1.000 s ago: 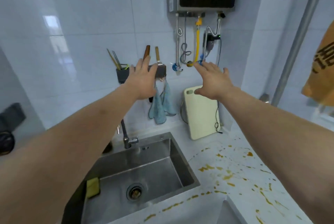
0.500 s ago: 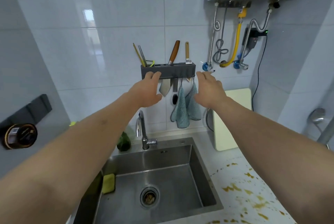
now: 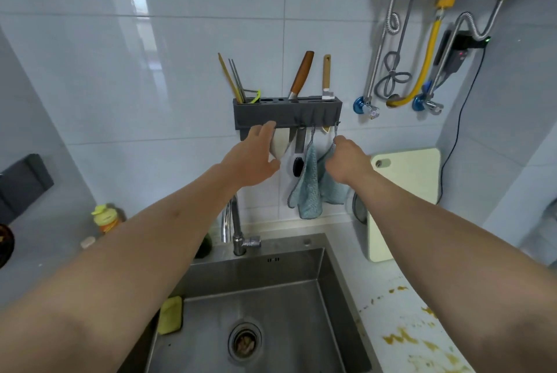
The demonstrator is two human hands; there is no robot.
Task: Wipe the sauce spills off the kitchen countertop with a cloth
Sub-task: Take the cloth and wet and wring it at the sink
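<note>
Hanging by loops from the dark grey wall-mounted knife rack (image 3: 287, 115) at frame centre, two pale blue terry cloths (image 3: 310, 188) droop above the steel sink (image 3: 265, 297). The right hand (image 3: 346, 158) has its fingers curled at the top of the right cloth near its loop, apparently pinching it. The left hand (image 3: 256, 155) reaches with straight, relaxed fingers beside the rack's lower edge, holding nothing. Such a cloth looks light, soft and floppy; it should bunch easily, so taking it high near the loop and lifting it off the hook seems best. Brown sauce spills (image 3: 401, 336) dot the white surface (image 3: 382, 288) at lower right.
</note>
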